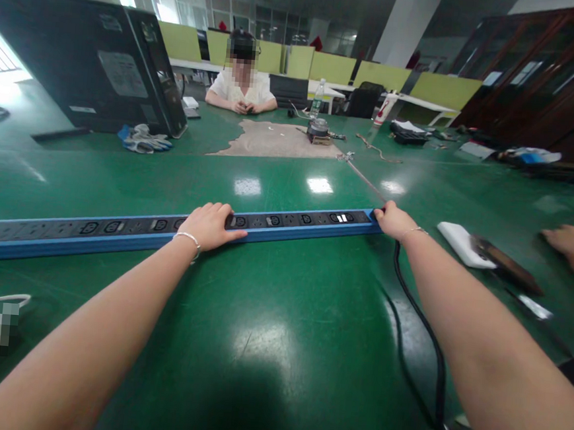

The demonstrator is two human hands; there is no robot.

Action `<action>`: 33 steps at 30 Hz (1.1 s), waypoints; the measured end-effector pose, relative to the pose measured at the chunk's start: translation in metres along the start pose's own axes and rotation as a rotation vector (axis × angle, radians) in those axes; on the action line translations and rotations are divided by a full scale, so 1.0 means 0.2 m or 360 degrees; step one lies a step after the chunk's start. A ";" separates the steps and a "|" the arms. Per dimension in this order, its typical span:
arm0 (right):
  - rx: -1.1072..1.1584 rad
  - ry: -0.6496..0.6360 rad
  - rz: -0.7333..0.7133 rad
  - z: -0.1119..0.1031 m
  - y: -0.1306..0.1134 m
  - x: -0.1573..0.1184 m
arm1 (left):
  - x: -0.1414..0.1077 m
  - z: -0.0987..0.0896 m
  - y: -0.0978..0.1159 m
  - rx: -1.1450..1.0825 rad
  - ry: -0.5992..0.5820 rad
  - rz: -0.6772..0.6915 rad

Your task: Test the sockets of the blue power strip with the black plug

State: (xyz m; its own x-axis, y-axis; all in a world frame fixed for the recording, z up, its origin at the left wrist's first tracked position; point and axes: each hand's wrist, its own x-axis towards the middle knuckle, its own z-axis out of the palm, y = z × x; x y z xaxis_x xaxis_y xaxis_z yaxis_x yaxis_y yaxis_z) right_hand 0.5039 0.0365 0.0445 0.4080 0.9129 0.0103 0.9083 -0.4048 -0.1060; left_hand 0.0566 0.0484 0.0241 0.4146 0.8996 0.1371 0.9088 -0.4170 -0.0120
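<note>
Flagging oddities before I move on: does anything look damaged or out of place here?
Yes: the beige patch on the green tabletop, beyond the power strip, has a ragged left edge, as if torn; whether it's a sheet or bare surface, I can't tell. The power strip shows no obvious damage.

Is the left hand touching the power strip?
Touching: the head view shows the left hand laid across the power strip, with no gap between them.
</note>
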 end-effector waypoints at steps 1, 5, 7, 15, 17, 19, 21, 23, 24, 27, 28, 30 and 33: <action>-0.0013 0.0000 0.0017 0.01 -0.01 -0.01 | 0.00 0.00 0.00 0.0001 -0.0005 -0.0005; -0.0037 -0.0014 0.0034 0.01 -0.03 -0.02 | -0.01 -0.01 0.00 -0.0022 -0.0016 -0.0023; -0.0025 -0.0029 0.0009 -0.03 -0.03 -0.02 | -0.01 -0.01 0.01 -0.0041 -0.0005 -0.0036; 0.0104 0.0219 0.0005 -0.34 -0.05 0.00 | -0.01 0.00 0.00 -0.0074 0.0028 -0.0007; 0.0071 0.0125 -0.0061 -0.32 -0.08 -0.02 | -0.01 0.00 0.00 -0.0081 0.0029 -0.0012; 0.0040 0.0040 -0.0109 -0.24 -0.11 -0.04 | -0.01 0.00 0.00 -0.0073 0.0014 -0.0009; 0.0021 -0.0013 -0.0121 -0.16 -0.14 -0.05 | -0.01 0.00 0.00 -0.0063 0.0008 -0.0005; 0.0010 -0.0039 -0.0114 -0.10 -0.15 -0.06 | -0.01 0.00 0.00 -0.0061 0.0019 0.0002; 0.0001 -0.0046 -0.0109 -0.08 -0.15 -0.06 | -0.01 0.01 0.00 -0.0061 0.0028 0.0007; -0.0042 -0.0073 -0.0088 -0.05 -0.17 -0.07 | -0.01 0.01 -0.01 -0.0051 0.0053 0.0030; -0.0056 -0.0086 -0.0077 -0.05 -0.18 -0.07 | -0.01 0.01 -0.01 -0.0047 0.0057 0.0036; -0.0070 -0.0112 -0.0046 -0.04 -0.19 -0.08 | -0.01 0.01 -0.01 -0.0042 0.0062 0.0042; -0.0058 -0.0107 0.0000 -0.01 -0.20 -0.10 | -0.01 0.02 -0.01 -0.0039 0.0071 0.0036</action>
State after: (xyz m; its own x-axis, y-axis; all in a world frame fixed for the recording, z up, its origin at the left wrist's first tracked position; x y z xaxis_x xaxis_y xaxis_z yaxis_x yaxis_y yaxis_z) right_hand 0.4592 0.0342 0.0504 0.4019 0.9139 -0.0568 0.9116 -0.4052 -0.0696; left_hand 0.0543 0.0471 0.0205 0.4320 0.8835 0.1811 0.8976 -0.4407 0.0084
